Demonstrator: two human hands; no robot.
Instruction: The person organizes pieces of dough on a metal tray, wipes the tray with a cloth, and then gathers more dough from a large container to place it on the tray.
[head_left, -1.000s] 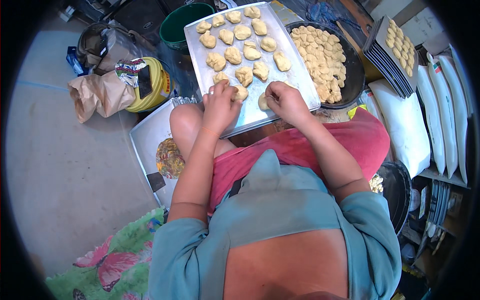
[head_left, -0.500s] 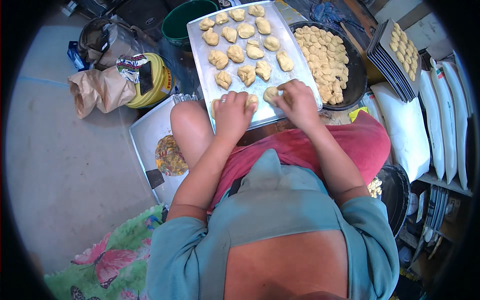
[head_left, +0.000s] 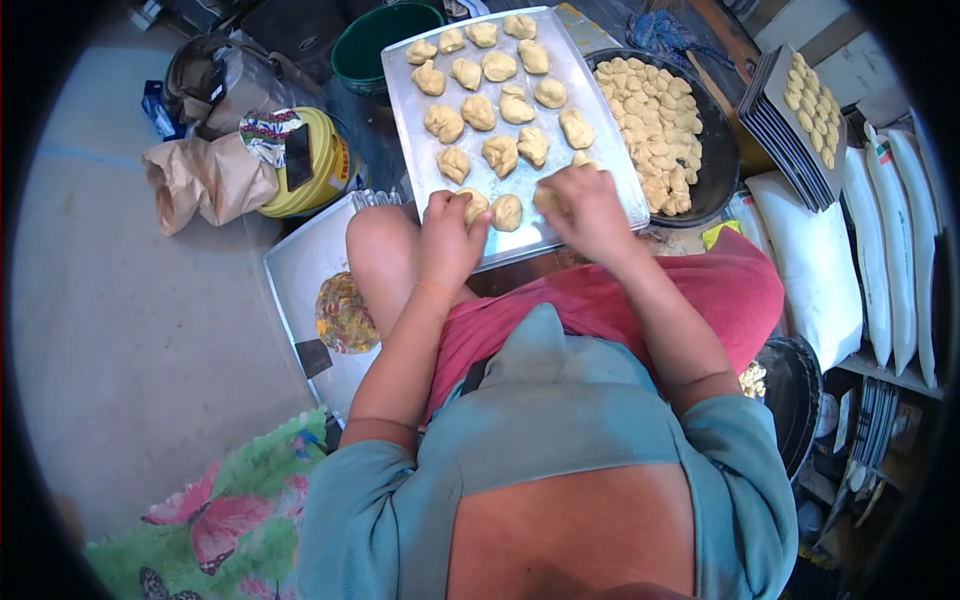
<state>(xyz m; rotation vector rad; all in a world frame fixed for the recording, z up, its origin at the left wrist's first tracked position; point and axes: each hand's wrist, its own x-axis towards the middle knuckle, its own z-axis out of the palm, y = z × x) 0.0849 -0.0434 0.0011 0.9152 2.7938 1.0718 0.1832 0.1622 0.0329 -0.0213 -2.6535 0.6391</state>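
Note:
A metal baking tray point(head_left: 520, 245) lies in front of me, with lumps of pale dough point(head_left: 499, 152) set out in rows. At its near left corner, the fingers of my left hand point(head_left: 450, 235) curl around a dough piece point(head_left: 474, 207). Toward the near right, my right hand point(head_left: 593, 210) is closed over another dough piece point(head_left: 548, 201), which it partly hides. Between the two hands sits a rounded dough ball point(head_left: 507, 212), untouched. One more lump point(head_left: 583, 160) shows just beyond my right fingers.
Right of the tray stands a black basin point(head_left: 722, 165) full of small dough pieces point(head_left: 650, 120). Beyond are stacked dark trays point(head_left: 768, 125) and white sacks point(head_left: 805, 265). A green bucket point(head_left: 362, 50), yellow tub point(head_left: 325, 150) and brown paper bag point(head_left: 208, 182) stand to the left.
My left hand has shifted left off the middle dough ball, uncovering it, and now cups the piece beside it. My right hand has turned further over its dough piece. The view has shifted slightly.

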